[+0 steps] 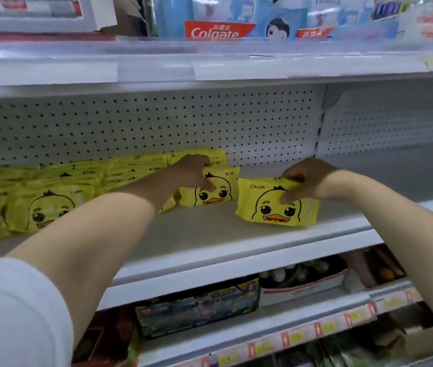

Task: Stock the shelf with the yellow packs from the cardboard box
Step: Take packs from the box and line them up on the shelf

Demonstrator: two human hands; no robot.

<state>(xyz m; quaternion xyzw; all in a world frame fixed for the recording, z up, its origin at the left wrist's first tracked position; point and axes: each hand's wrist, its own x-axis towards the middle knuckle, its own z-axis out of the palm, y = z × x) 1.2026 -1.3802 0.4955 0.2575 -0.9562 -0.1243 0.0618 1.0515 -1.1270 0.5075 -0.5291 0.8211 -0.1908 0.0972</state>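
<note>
Head view: on the smooth white metal shelf (210,234), the right hand (308,178) pinches the top edge of a soft, glossy yellow duck-face pack (276,207). Farther back, the left hand (194,170) curls its fingers round a second yellow pack (218,194) beside a leaning row of yellow packs (51,202). Behind stands the perforated white back panel (183,120).

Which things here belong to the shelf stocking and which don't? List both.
Job: left hand gripping a yellow pack; right hand pinching a second yellow pack; stocked packs on the left; shelf.
Not the job: toothpaste boxes above; toy box below; price tags.
</note>
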